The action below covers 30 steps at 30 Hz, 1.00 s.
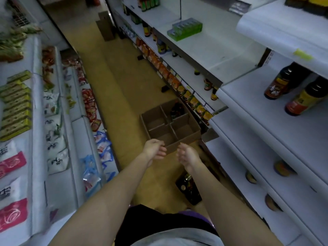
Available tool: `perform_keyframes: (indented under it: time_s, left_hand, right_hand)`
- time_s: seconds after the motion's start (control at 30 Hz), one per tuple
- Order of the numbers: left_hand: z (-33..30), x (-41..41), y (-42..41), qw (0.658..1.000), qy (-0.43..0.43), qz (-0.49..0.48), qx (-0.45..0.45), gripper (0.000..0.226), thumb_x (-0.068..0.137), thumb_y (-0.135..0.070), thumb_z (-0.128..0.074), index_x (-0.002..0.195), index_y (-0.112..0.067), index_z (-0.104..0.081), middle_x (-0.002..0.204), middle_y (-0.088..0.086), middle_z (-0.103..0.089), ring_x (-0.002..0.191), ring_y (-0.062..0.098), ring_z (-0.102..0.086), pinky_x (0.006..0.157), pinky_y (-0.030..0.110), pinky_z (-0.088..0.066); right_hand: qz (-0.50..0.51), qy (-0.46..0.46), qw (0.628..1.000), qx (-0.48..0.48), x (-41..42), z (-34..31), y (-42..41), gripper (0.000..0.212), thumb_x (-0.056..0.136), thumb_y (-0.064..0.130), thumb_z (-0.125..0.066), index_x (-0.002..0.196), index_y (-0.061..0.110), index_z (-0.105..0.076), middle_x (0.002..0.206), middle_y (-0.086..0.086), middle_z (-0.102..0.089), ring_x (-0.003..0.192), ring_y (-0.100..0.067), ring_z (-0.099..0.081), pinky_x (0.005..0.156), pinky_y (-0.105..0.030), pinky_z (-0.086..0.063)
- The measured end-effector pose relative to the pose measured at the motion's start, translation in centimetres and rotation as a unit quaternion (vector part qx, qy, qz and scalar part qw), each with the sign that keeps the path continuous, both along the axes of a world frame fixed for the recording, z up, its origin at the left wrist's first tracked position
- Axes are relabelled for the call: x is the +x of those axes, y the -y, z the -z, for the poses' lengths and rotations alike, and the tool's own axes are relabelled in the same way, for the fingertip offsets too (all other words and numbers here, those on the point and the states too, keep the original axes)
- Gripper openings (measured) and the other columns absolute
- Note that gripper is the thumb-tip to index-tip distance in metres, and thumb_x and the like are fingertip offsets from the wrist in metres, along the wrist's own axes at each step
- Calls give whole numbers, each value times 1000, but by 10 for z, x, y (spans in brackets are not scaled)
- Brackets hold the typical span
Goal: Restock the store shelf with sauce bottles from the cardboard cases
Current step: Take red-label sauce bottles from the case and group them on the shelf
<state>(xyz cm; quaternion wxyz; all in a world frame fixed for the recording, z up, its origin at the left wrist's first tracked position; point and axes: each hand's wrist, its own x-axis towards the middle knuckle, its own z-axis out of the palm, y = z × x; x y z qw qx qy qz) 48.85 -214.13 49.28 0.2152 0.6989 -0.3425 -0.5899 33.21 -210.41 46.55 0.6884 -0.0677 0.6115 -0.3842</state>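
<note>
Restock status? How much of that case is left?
Done: three of four cells in the cardboard case look empty; two bottles on the right shelf.
In hand: nothing; left hand, right hand reach empty toward the case.
Left: bottle in far cell.

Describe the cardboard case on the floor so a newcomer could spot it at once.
Look down the aisle floor, beside the right-hand shelving. The cardboard case sits open just beyond both hands, split by dividers into four cells. Only its far-right cell holds dark bottles.
</note>
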Motion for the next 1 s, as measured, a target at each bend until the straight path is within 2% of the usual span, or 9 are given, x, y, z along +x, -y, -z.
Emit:
perform_keyframes:
  time_s: [0.2, 0.33, 0.47, 0.73, 1.0]
  left_hand:
    - [17, 32, 88, 997, -60, 12, 43, 26, 105, -29, -52, 113, -5, -61, 105, 16, -71, 90, 29, -71, 74, 37, -61]
    - [29, 51, 157, 995, -84, 26, 41, 34, 105, -31, -51, 125, -5, -58, 108, 15, -71, 98, 28, -70, 80, 40, -61]
    - [28, 70, 220, 992, -81, 66, 65, 39, 106, -31, -49, 135, -6, -54, 115, 14, -68, 105, 28, -67, 96, 46, -57]
    - [30, 97, 331, 985, -89, 121, 81, 44, 106, -33, -49, 139, -5, -53, 122, 15, -66, 110, 28, -64, 96, 45, -55]
    - [22, 96, 424, 978, -79, 162, 103, 48, 105, -37, -49, 141, -5, -52, 128, 15, -63, 115, 32, -60, 103, 47, -51]
  right_hand:
    - [11, -4, 1000, 20, 25, 15, 79, 34, 104, 30, -56, 134, 13, -62, 111, -4, -67, 100, -21, -65, 75, -33, -54]
    - [5, -9, 1000, 6, 51, 17, 133, 41, 106, 30, -51, 143, 12, -55, 130, -10, -62, 110, -25, -61, 92, -38, -53]
    - [46, -34, 998, -8, 81, 8, 177, 41, 105, 31, -54, 140, 12, -56, 119, -7, -63, 106, -23, -63, 80, -33, -55]
    - [112, -64, 992, 13, 114, 7, 243, 40, 99, 36, -64, 133, 16, -61, 119, -8, -69, 108, -25, -68, 83, -37, -58]
    - [171, -45, 984, 25, 113, 14, 347, 38, 105, 31, -54, 137, 12, -60, 125, -11, -66, 108, -26, -66, 75, -32, -56]
